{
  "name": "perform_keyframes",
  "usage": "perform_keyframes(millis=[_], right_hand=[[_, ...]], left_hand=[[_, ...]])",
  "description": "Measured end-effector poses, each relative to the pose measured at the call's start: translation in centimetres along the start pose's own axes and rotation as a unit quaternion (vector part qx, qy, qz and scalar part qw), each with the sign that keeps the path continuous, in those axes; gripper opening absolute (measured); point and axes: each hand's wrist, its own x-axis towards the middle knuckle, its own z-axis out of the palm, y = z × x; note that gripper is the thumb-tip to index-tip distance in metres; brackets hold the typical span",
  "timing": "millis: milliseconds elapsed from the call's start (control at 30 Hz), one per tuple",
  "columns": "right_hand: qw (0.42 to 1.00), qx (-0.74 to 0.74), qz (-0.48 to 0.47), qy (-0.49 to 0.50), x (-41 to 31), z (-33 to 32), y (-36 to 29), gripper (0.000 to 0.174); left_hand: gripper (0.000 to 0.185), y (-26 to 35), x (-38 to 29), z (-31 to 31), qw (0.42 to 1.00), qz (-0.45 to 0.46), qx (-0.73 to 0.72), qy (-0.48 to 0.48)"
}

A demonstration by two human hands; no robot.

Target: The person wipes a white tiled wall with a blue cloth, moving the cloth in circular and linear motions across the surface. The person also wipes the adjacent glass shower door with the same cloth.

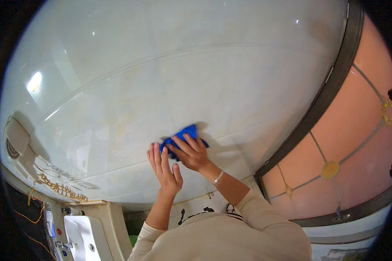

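A crumpled blue cloth (187,132) lies against the glossy, light tiled wall (215,88) before me. My right hand (191,155) presses on it with the fingers spread, and part of the cloth shows beyond the fingertips. My left hand (165,171) is just to the left, its fingers apart and its fingertips at the cloth's left edge; whether they touch the cloth or the wall I cannot tell. A light-coloured bracelet is on my right wrist.
At the lower left are a white washbasin (85,238) with a metal faucet (63,244), and a wall-mounted hair dryer (19,150) above curled golden hooks (63,191). On the right stands a dark-framed door (356,130) with orange-pink panels. A shoe (230,208) shows below.
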Motion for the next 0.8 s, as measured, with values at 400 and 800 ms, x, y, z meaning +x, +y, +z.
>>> perform_keyframes(millis=[400,800], right_hand=[[0.992,-0.008,0.09,0.089,-2.1,-8.2,14.2,0.043],[0.999,-0.016,-0.039,0.0,3.9,-13.7,20.7,0.043]], left_hand=[[0.042,8.9,5.9,12.8,0.991,0.018,0.122,-0.056],[0.04,11.6,11.4,16.9,0.979,0.009,0.165,0.117]])
